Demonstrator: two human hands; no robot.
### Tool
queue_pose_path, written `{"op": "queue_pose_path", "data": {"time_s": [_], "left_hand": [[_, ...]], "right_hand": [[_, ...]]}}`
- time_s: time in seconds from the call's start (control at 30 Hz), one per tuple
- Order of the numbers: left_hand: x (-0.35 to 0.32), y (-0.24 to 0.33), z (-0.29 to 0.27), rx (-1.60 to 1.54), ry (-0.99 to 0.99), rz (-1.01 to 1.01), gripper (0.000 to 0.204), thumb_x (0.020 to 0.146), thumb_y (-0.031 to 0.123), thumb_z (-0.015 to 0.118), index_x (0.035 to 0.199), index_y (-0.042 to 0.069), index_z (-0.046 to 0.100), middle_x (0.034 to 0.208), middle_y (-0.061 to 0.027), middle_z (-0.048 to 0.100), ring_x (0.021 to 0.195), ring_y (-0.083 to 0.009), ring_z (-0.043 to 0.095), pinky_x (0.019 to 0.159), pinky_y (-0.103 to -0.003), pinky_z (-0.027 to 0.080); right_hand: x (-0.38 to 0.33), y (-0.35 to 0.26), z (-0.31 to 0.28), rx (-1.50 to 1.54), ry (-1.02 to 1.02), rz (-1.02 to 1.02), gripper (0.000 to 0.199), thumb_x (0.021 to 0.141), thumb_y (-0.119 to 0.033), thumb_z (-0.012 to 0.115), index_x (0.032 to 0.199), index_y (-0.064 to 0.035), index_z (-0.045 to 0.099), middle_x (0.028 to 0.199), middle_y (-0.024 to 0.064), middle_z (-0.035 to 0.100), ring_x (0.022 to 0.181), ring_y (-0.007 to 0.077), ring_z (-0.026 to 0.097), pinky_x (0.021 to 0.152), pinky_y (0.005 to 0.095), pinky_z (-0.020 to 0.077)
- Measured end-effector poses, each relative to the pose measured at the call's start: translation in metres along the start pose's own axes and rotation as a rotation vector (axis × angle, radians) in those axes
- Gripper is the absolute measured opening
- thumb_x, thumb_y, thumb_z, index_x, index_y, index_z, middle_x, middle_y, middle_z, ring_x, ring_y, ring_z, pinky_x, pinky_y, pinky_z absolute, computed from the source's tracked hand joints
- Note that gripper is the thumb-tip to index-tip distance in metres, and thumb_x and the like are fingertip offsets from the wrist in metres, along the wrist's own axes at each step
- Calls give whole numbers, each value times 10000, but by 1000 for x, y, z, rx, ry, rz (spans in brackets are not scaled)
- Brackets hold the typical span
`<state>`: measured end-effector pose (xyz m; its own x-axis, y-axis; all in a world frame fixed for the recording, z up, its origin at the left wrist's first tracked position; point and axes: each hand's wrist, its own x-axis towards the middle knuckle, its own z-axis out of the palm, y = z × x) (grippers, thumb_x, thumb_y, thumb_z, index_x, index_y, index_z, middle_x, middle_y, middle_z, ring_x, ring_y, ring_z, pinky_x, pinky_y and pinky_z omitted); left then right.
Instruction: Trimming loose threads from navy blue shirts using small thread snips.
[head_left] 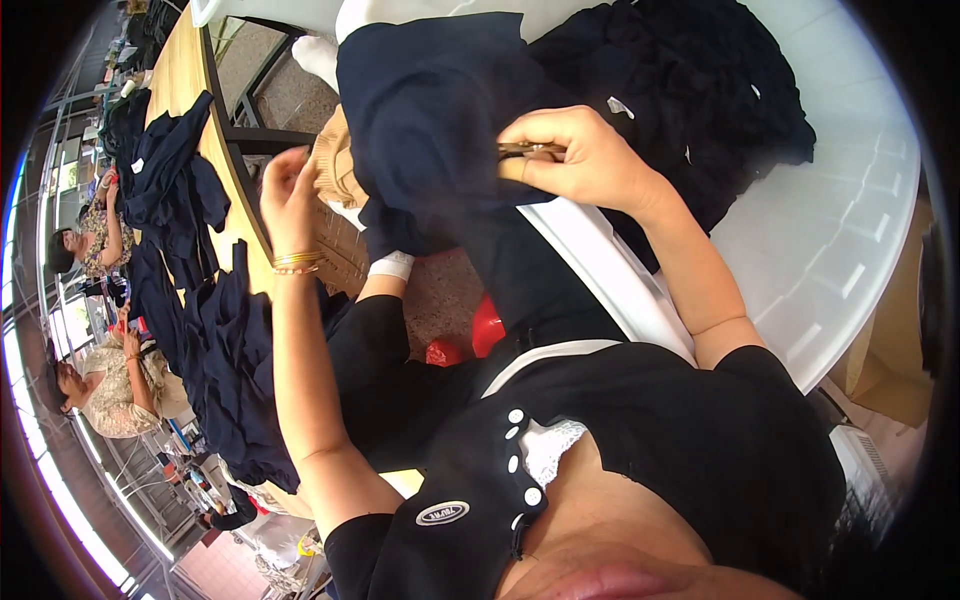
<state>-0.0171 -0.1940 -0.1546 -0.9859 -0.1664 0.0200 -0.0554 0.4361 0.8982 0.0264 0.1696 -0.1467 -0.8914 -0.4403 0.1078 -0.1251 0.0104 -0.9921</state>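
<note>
My right hand [585, 155] is closed around small brass-coloured thread snips [532, 149], their tips at the edge of a dark navy garment [430, 110]. The garment lies spread across my lap, its right part just under the snips. To its left, my left hand [287, 205] is raised, its fingers loosely curled and apart, slightly blurred, with nothing visible in them. It is beside a tan ribbed cloth [337, 160] that shows at the garment's left edge. Bangles circle the left wrist.
A large white plastic tub [820, 240] at the right holds a heap of navy garments [690, 90] with small white tags. More navy garments [235, 360] lie along a wooden table [183, 70] at the left. Two people [120, 385] sit beyond it. Red items [487, 325] are on the floor.
</note>
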Motion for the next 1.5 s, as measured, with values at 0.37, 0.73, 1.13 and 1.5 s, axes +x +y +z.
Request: {"op": "queue_pose_path", "data": {"time_s": [0.37, 0.73, 1.13, 1.5], "left_hand": [[-32, 131, 120, 580, -200, 555, 272, 782, 278, 734, 930, 56, 678, 816, -118, 612, 755, -278, 621, 673, -359, 496], [-108, 136, 47, -14, -967, 71, 101, 824, 71, 724, 901, 16, 690, 829, -12, 615, 744, -71, 542, 684, -210, 422], [-113, 71, 87, 3, -290, 54, 189, 910, 119, 638, 1067, 17, 660, 967, 7, 652, 886, -53, 578, 797, -203, 452], [-197, -22, 117, 24, -382, -235, 711, 828, 394, 676, 1360, -12, 437, 1366, -263, 454, 1307, -344, 428, 1077, -378, 351]], "right_hand": [[-12, 3, -11, -66, -16, 5, 213, 786, -79, 735, 945, 6, 622, 636, -41, 471, 567, 38, 397, 512, 228, 325], [-38, -18, -52, 333, -572, -191, 272, 638, -166, 864, 644, -7, 644, 575, 42, 585, 428, 93, 435, 396, 260, 245], [-47, -7, -43, -60, 96, 83, 107, 862, -101, 703, 931, -20, 702, 809, -16, 652, 743, 46, 569, 690, 187, 441], [-43, -21, -23, -179, 1, -11, 129, 859, -106, 711, 947, -13, 709, 763, -37, 626, 662, 2, 500, 585, 153, 347]]}}
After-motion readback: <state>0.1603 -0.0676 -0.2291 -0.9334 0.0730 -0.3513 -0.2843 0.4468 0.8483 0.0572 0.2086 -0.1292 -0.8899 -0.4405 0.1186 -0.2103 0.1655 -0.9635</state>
